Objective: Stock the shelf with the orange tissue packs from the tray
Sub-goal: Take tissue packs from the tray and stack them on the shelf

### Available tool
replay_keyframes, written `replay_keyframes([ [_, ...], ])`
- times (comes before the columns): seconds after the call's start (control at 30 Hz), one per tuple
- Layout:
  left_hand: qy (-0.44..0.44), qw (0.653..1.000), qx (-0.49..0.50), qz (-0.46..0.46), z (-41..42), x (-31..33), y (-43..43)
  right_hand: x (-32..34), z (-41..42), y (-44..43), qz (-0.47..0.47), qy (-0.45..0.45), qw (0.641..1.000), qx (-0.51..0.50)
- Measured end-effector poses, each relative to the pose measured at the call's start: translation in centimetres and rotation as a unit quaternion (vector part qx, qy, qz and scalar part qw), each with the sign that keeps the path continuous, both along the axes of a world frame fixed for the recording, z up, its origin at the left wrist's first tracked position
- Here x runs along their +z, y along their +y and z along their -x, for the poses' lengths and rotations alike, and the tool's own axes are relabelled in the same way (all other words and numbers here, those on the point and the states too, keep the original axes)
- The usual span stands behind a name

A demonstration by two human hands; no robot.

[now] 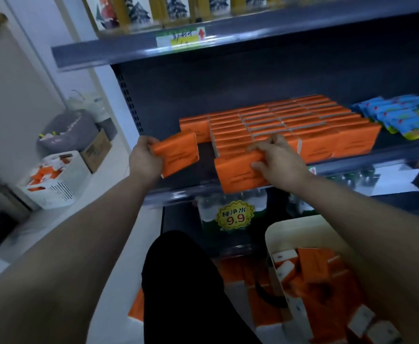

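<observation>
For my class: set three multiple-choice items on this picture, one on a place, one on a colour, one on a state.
1. The blue packs lie where, relative to the shelved orange packs? A left; B right; C beneath.
2. The starburst price tag is: A yellow; B green; C pink.
3. The left hand is: A empty; B gripping an orange pack; C on the floor.
Answers: B, blue sits at the row's right end; A, its ground is yellow; B, fingers curl round the pack.
</observation>
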State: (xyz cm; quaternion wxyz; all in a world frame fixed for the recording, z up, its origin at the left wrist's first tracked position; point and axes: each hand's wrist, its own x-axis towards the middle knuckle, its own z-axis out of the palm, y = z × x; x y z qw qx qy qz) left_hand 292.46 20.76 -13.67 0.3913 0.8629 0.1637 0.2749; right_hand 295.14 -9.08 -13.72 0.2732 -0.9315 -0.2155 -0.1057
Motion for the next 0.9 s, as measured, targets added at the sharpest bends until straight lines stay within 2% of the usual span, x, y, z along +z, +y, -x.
replay_keyframes([
  [0.2,0.052,0.998,0.026,-0.028,-4.6,-0.9,2.4,0.8,-3.1,4.9,0.018,-0.058,0.997,0.037],
  [0.33,0.072,0.996,0.008,-0.055,-8.8,-1.5,2.9,0.9,-5.1,6.9,0.017,-0.034,0.999,0.027],
  [0.63,0.111,0.985,-0.086,-0.103,-17.9,-2.0,6.1,1.9,-7.9,11.0,0.11,0.009,0.993,0.037],
  [0.9,0.143,0.978,-0.147,-0.022,-22.2,-3.1,6.4,3.0,-10.0,13.4,0.126,0.024,0.992,0.022],
])
